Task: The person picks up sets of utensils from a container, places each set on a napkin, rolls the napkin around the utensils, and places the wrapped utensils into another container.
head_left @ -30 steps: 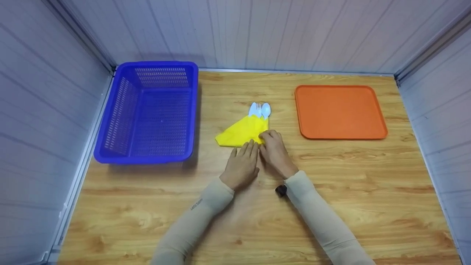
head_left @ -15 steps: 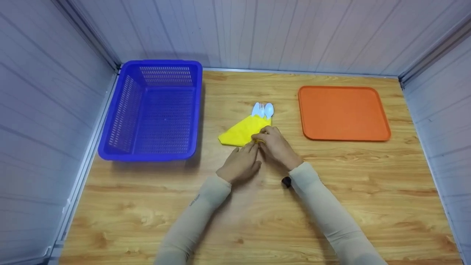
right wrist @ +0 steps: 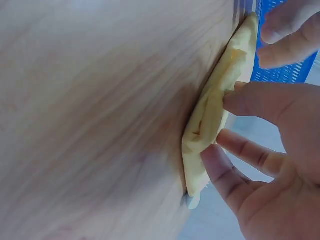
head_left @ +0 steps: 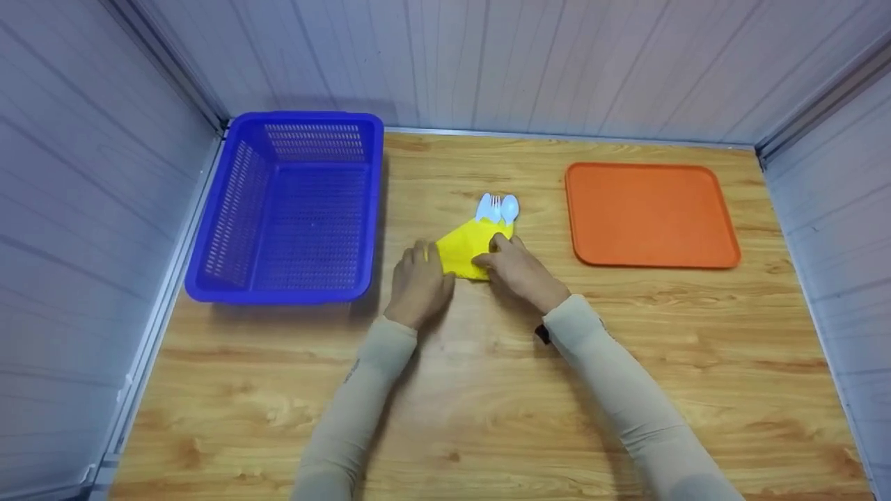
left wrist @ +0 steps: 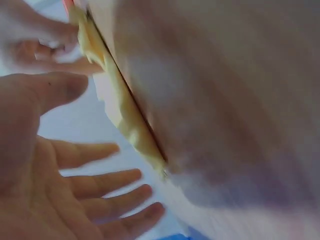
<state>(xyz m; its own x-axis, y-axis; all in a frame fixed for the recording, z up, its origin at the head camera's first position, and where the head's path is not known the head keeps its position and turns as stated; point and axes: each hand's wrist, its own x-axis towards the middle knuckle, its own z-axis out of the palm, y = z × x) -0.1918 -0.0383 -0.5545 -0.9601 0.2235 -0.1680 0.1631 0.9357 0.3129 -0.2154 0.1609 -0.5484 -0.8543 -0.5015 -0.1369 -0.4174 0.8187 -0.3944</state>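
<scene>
A yellow napkin lies folded on the wooden table. From its far edge stick out the heads of a pale blue plastic knife, fork and spoon; their handles are hidden under the cloth. My right hand holds the napkin's folded right side, thumb and fingertips on the fold in the right wrist view. At the napkin's left corner is my left hand. Its fingers are spread and nearly straight in the left wrist view, beside the cloth; whether they touch it I cannot tell.
To the left stands a blue perforated plastic basket. An orange tray lies flat at the right. Ribbed pale walls close off the back and both sides of the table.
My left hand has moved left, from the napkin's front edge to its left corner. My right hand has shifted slightly left onto the napkin's right fold. The cutlery stays in place in the napkin.
</scene>
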